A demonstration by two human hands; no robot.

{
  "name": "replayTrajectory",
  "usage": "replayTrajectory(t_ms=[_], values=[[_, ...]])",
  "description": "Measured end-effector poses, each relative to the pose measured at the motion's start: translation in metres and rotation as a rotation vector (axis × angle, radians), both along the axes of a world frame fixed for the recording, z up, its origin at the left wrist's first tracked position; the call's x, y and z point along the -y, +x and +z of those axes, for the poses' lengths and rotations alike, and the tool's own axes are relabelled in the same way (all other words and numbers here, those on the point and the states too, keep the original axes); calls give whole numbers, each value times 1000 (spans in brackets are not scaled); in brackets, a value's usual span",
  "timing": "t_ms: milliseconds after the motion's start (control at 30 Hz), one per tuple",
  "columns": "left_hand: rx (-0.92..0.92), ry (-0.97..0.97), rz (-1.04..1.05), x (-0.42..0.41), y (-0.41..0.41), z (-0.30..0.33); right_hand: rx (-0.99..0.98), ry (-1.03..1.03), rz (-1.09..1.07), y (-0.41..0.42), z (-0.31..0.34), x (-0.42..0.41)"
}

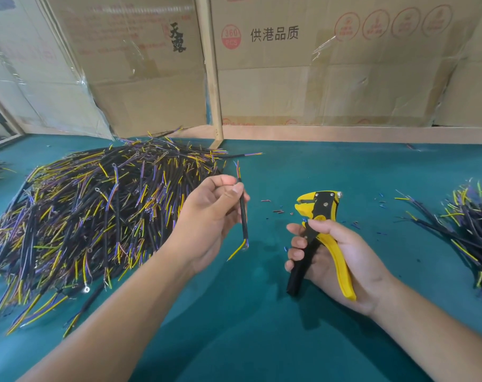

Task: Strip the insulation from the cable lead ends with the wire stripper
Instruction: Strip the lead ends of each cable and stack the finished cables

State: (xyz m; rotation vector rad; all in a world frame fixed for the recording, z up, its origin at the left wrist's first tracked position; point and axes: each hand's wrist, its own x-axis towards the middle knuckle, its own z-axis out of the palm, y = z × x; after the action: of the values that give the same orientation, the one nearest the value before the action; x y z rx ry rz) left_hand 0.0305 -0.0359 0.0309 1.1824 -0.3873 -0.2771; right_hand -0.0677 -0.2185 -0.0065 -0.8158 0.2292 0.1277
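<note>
One short black cable (pixel 243 213) is up off the green table (pixel 261 312), pinched near its top between the left hand's (pixel 209 216) thumb and curled fingertips, so that it hangs almost upright. Above the pinch its thin coloured lead ends (pixel 237 168) fan out; below the fingers the jacket runs down to a yellow lead and a ring terminal. The right hand (pixel 336 252) is wrapped round the handles of the yellow-and-black wire stripper (pixel 321 232), thumb laid over the pivot, fingers curled on the black handle; the tool's jaws stand apart, pointing away from the palm and well clear of the cable.

The step in hand looks like feeding a lead into the jaws. To do it well, the left fingers should probably slide closer to the lead ends so the thin wires do not flex, present one lead square to the blades, and only then should the right hand squeeze fully and evenly, letting the tool pull the sleeve off rather than tugging.

No bin or tray shows. A large heap of cables (pixel 102 216) lies beyond the left hand's knuckles, a smaller bundle (pixel 465 230) lies past the right hand's outer side, and stripped scraps (pixel 275 210) dot the cloth ahead of the stripper's nose. Flattened cardboard boxes (pixel 317 64) wall the back.
</note>
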Motion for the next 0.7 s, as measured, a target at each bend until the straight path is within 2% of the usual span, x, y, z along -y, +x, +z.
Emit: replayTrajectory(t_ms=[167,367,567,700], values=[[52,-11,-37,0,-4,1,0,-1,5,-1,1,0],[333,143,13,6,-9,0,1,4,16,-1,0,1],[279,207,5,8,-18,-4,-8,4,21,0,0,1],[382,253,-2,10,-21,-1,-15,5,14,0,1,1]])
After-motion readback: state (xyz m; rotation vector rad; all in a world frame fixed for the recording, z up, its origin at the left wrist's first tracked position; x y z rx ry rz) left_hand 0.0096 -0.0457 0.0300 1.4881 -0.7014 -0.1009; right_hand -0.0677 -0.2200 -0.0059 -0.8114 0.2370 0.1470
